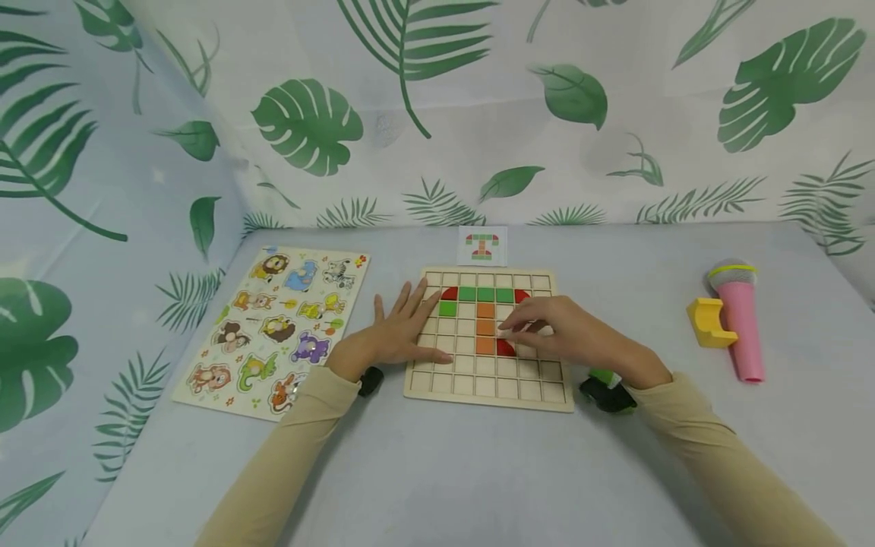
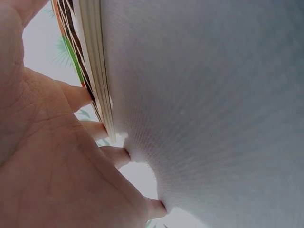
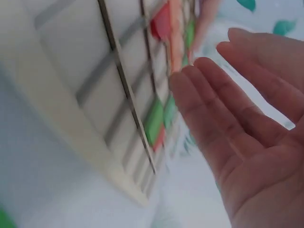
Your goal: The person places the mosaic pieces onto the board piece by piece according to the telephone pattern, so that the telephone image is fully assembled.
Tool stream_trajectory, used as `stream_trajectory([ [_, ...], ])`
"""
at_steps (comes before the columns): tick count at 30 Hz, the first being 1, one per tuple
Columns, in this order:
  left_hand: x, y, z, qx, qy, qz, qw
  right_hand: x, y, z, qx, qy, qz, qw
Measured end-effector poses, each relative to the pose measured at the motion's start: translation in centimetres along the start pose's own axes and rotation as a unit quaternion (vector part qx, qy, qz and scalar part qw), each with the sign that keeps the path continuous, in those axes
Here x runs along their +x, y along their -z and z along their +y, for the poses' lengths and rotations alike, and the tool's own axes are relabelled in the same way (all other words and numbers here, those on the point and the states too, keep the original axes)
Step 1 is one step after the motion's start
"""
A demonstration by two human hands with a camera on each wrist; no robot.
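A wooden grid board (image 1: 455,385) lies in front of me with coloured pieces in its cells. Green pieces (image 1: 486,294) form a row between two red corner pieces (image 1: 449,294). Below them runs an orange column (image 1: 485,327), with a red piece (image 1: 506,348) beside its lower end. My left hand (image 1: 390,334) spreads over the board's left edge, its thumb lying over the cells. Above the right half, my right hand (image 1: 570,334) brings its fingertips close to the orange column and red piece. Its fingers (image 3: 209,109) look fairly straight in the right wrist view, with no piece visible between them.
A pattern card (image 1: 482,246) lies behind the board. To the left is an animal puzzle board (image 1: 235,311). On the right stand a yellow block (image 1: 709,323) and a pink toy microphone (image 1: 745,334). A dark green object (image 1: 608,393) sits beneath my right wrist.
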State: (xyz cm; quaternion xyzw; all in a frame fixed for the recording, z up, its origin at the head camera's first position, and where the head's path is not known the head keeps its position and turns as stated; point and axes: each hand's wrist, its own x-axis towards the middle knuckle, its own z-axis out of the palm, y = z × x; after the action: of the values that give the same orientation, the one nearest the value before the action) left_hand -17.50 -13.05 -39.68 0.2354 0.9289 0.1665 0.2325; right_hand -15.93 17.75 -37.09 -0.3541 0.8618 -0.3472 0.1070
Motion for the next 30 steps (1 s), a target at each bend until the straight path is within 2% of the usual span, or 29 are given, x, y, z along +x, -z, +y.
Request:
stream_trajectory([
  [5,0.1,-0.1,-0.1,-0.001,-0.005,0.001,1.0,-1.8,2.7,0.8,-0.021,-0.013,0.008,0.9997],
  [12,0.2,-0.2,-0.1,0.001,-0.002,-0.004,1.0,-4.9,5.4,2.7,-0.043,-0.07,-0.038,0.9959],
  [16,0.2,-0.2,0.0,0.001,-0.005,-0.002,1.0,-6.4,5.7,4.0,-0.049,-0.089,-0.055,0.9933],
  [20,0.1,-0.2,0.0,0.0,-0.006,-0.004,1.0,-7.4,5.4,5.0,-0.051,-0.08,-0.044,0.9945],
  [25,0.1,-0.3,-0.1,0.005,-0.003,-0.001,1.0,-7.3,5.0,5.5,-0.058,-0.068,-0.025,0.9957],
  [30,0.1,-0.2,-0.1,0.001,-0.002,0.0,1.0,-6.8,5.0,5.4,-0.056,-0.089,-0.037,0.9938],
])
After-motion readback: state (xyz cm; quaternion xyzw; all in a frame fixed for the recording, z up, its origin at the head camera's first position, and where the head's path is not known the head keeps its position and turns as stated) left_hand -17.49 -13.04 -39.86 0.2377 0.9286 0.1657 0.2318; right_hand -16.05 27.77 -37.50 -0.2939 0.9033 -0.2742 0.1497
